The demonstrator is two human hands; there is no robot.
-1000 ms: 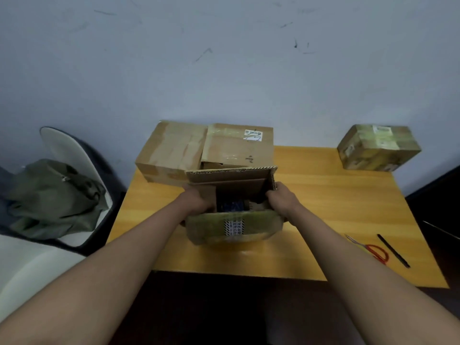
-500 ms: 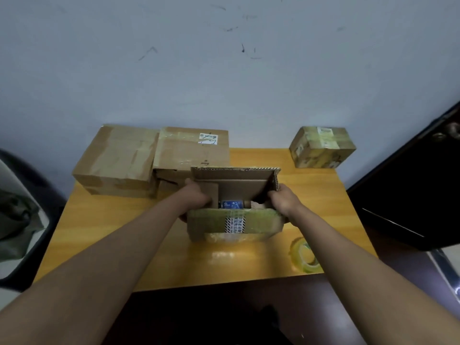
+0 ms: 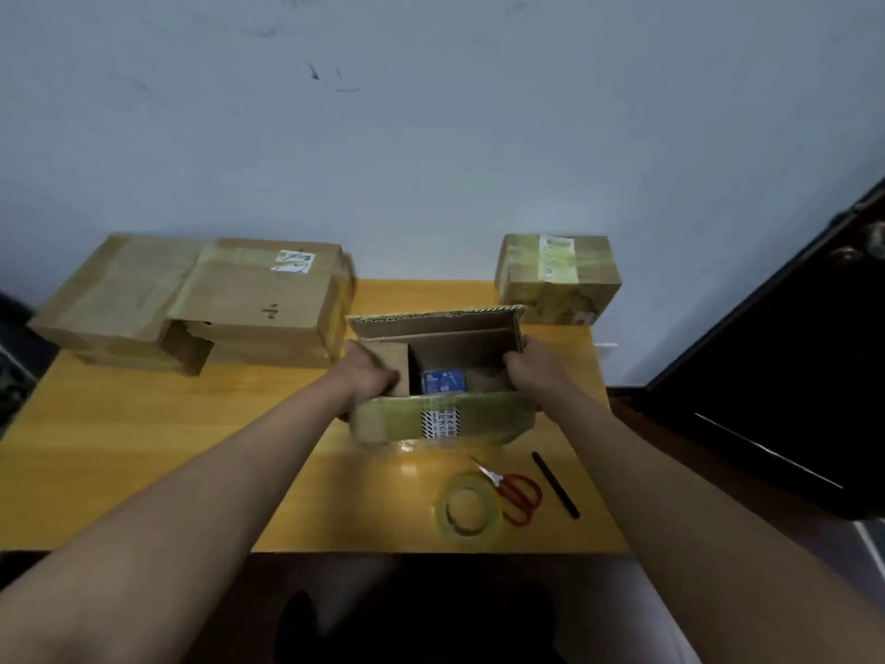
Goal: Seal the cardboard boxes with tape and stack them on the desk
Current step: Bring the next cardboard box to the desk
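While both hands hold it by its sides, an open cardboard box (image 3: 443,419) sits at the middle of a yellow counter (image 3: 143,472).

Gripping from the left, the left hand (image 3: 368,376) has its fingers curled over the box's left side flap; the right hand (image 3: 531,371) grips the right wall the same way, fingers hooked over the rim. Inside the box lies a small blue packet (image 3: 443,381). Its far flap stands upright and its near flap, covered in yellowish tape, folds down toward the viewer. Just in front of the box, toward the right, lie a roll of clear tape (image 3: 469,512), red-handled scissors (image 3: 515,493) touching the roll, and a black pen (image 3: 555,485). Two larger sealed boxes (image 3: 201,299) sit side by side at the counter's far left, and a smaller taped box (image 3: 558,275) sits at the far right against the wall.
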